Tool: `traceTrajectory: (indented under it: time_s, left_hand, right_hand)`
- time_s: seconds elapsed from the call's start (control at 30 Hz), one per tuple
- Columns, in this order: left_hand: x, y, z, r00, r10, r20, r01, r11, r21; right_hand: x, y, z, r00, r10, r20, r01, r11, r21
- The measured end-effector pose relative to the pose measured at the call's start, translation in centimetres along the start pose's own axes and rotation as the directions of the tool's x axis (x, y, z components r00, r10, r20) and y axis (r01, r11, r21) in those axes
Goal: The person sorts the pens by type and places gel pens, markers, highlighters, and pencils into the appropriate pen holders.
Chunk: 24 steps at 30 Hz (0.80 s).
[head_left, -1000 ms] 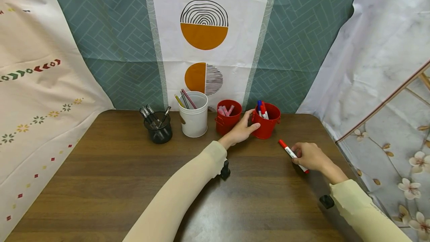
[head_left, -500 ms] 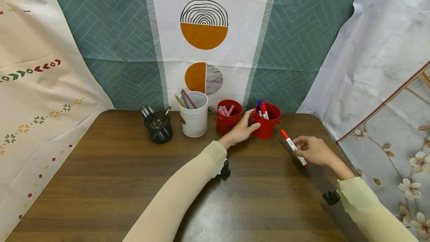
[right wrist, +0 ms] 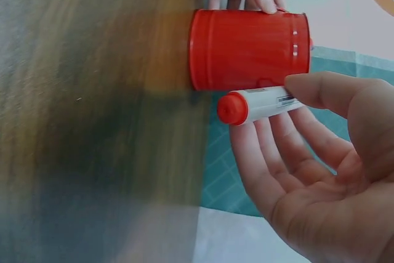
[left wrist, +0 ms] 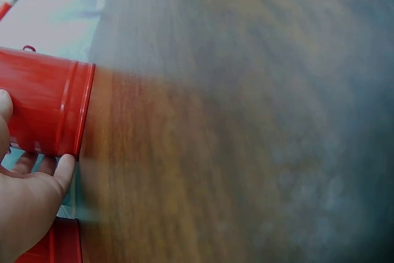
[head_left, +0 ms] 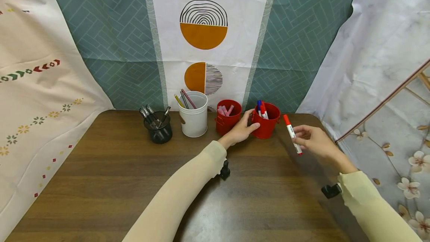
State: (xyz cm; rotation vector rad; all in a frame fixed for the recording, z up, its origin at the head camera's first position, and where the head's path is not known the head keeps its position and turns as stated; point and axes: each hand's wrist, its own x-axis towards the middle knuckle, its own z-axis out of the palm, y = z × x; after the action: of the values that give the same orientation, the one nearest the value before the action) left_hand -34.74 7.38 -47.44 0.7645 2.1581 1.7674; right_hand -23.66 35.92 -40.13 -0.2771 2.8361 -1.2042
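Note:
My right hand [head_left: 315, 141] holds a red-capped whiteboard marker [head_left: 292, 134] between thumb and fingers, raised over the table with the cap up. In the right wrist view, the marker's red end [right wrist: 233, 109] faces the camera, beside the red bucket. My left hand [head_left: 240, 129] holds the right-hand red bucket [head_left: 267, 127] at its left side, thumb across the front and fingers along the side toward the back. Blue- and red-capped markers [head_left: 263, 109] stand in this bucket. In the left wrist view, the thumb and fingers lie against the bucket's wall [left wrist: 40, 100].
To the left stand another red bucket [head_left: 227, 122] with pink sticks [head_left: 226, 110], a white bucket [head_left: 194, 122] with pencils [head_left: 185, 99], and a black mesh cup [head_left: 160, 134] with pens [head_left: 151, 117]. All are along the back of the wooden table [head_left: 127, 186], before a curtain [head_left: 124, 29].
My right hand has lifted the marker off the table and brought it up and back, closer to the right-hand red bucket, tilting it more upright. The left hand stays on the bucket.

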Motion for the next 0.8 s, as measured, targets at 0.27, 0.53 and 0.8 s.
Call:
traceTrajectory:
  time_s: [0.27, 0.53, 0.8]
  left_hand:
    - [0.0, 0.1, -0.1, 1.000, -0.004, 0.001, 0.004, 1.000, -0.008]
    - [0.0, 0.2, -0.1, 1.000, -0.008, -0.001, 0.008, 1.000, -0.017]
    - [0.0, 0.0, -0.1, 1.000, 0.006, -0.005, -0.006, 1.000, -0.004]
  right_hand:
    - [1.2, -1.1, -0.3, 0.998, 0.002, -0.066, 0.011, 0.981, 0.194]
    - [3.1, -2.4, -0.2, 0.987, -0.013, -0.157, 0.061, 0.951, 0.303]
    - [5.1, -4.3, 0.3, 0.975, -0.024, -0.220, 0.118, 0.898, 0.424]
